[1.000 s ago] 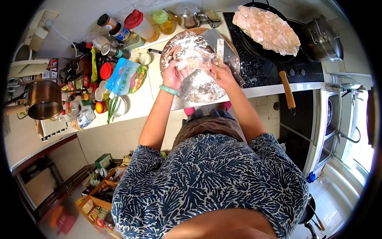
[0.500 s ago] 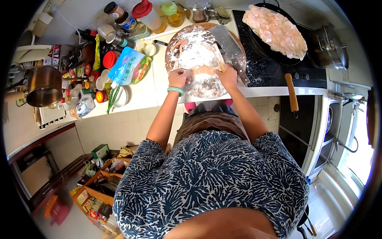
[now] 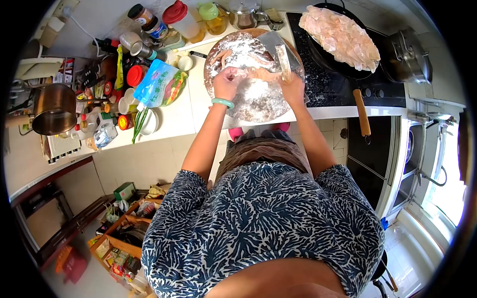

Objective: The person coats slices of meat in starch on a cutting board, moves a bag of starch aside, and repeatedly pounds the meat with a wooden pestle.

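My left hand [image 3: 227, 84], with a pale green bangle at its wrist, pinches the left end of a flat pinkish slice of meat [image 3: 263, 74]. My right hand [image 3: 292, 89] is wrapped round a flour-dusted stick [image 3: 283, 62] that looks like a short rolling pin; it stands tilted up beside the slice's right end. Both hands are over a round wooden board [image 3: 258, 115] thickly dusted with white powder. Some pinkish strips [image 3: 223, 54] lie at the board's upper left. A cleaver [image 3: 271, 40] lies along its right side, partly hidden by my right hand and the stick.
Thin pink slices [image 3: 343, 37] are heaped over a black pan [image 3: 318, 58] on the cooktop [image 3: 338, 92]. A wooden handle [image 3: 362, 112] juts past the counter edge. Left of the board are a blue bag [image 3: 158, 83], a white bowl [image 3: 150, 122], green onions [image 3: 141, 121] and several jars.
Both hands have moved up slightly on the board. The slice is now raised between them. The stick in my right hand has swung upright and to the right, over the cleaver.
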Available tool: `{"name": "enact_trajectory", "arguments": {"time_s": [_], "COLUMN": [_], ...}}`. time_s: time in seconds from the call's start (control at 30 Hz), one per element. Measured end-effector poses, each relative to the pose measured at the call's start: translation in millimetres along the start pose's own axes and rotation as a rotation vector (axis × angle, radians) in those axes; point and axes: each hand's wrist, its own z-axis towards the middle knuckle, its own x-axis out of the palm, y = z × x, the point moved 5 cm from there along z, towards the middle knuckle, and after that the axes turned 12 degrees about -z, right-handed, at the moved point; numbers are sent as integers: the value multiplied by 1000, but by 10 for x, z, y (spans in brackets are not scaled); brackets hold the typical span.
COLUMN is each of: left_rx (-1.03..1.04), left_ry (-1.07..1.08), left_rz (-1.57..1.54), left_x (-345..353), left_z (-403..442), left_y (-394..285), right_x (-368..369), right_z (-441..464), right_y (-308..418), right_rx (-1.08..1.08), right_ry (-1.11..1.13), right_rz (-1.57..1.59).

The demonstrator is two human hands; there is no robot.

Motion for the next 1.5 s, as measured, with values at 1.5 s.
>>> {"name": "enact_trajectory", "arguments": {"time_s": [1.5], "left_rx": [342], "left_ry": [516], "left_rz": [790], "left_x": [592], "left_z": [-666], "left_y": [450], "right_x": [41], "right_z": [-44], "right_y": [-20], "right_rx": [-289], "right_ry": [60], "right_rz": [-82]}}
